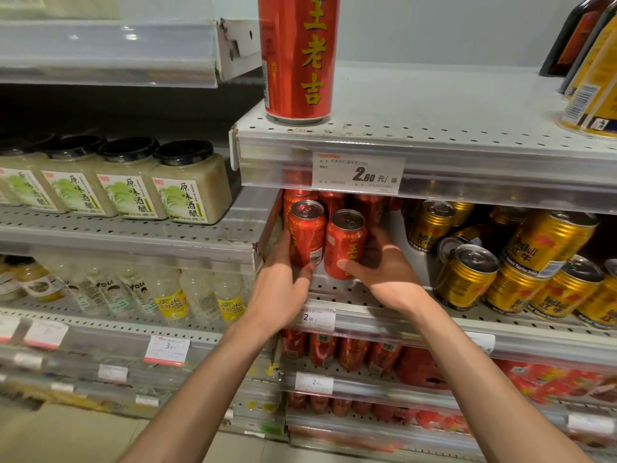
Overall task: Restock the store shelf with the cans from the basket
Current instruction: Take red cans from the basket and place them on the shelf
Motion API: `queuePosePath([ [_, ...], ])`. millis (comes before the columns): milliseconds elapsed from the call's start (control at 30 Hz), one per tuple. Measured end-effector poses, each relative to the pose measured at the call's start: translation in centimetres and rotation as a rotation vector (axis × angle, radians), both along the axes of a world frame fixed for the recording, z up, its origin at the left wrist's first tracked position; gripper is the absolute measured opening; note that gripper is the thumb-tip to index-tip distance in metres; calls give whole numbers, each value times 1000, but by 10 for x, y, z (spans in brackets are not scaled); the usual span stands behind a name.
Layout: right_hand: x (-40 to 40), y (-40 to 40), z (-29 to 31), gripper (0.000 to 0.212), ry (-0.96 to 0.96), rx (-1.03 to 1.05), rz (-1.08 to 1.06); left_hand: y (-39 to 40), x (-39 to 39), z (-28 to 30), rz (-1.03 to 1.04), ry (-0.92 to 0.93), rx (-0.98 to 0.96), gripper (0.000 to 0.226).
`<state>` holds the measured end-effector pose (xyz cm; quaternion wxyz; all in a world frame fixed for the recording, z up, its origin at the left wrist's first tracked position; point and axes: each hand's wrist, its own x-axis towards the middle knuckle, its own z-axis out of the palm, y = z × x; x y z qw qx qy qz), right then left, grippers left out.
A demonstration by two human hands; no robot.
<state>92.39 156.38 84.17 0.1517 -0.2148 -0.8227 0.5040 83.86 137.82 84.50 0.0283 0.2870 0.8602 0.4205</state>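
Red cans [307,233] [345,243] upright on shelf [337,289], one per hand [283,282] [380,272].

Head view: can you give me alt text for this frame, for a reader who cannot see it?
Each hand grips a red can on a store shelf: the left hand holds the left red can, the right hand the right red can. Gold Red Bull cans crowd the same shelf to the right; a tall red can stands on the shelf above.

You face white perforated metal shelving [434,128], clear price rails [484,182] along edges. Pale grey wall [434,28] behind top shelf. Beige tiled floor [66,436] lower left.
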Motion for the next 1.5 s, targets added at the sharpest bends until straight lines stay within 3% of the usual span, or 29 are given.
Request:
queuePosePath([
  [133,8,-3,2,90,-20,3,33,-27,19,14,-101,191,-242,46],
  [233,15,-4,2,90,-12,15,31,-33,29,27,-165,295,-252,30],
  [333,21,-6,3,95,-6,25,35,-35,28,46,-210,489,-253,27],
  [500,24,-18,4,83,10,51,78,-42,8,79,-240,805,-393,25],
  [667,17,-35,2,80,-4,85,123,-46,-18,96,-270,691,-587,73],
  [800,7,-48,7,68,26,101,128,-43,-29,90,-333,571,-640,88],
  [1000,2,-48,6,88,-6,128,167,-36,-31,87,-317,576,-632,82],
  [1167,-9,-36,10,128,-53,-18,248,-37,-36,85,-338,549,-617,79],
  [1500,-16,-41,4,125,-4,-116,273,-41,-33,84,-322,547,-553,76],
])
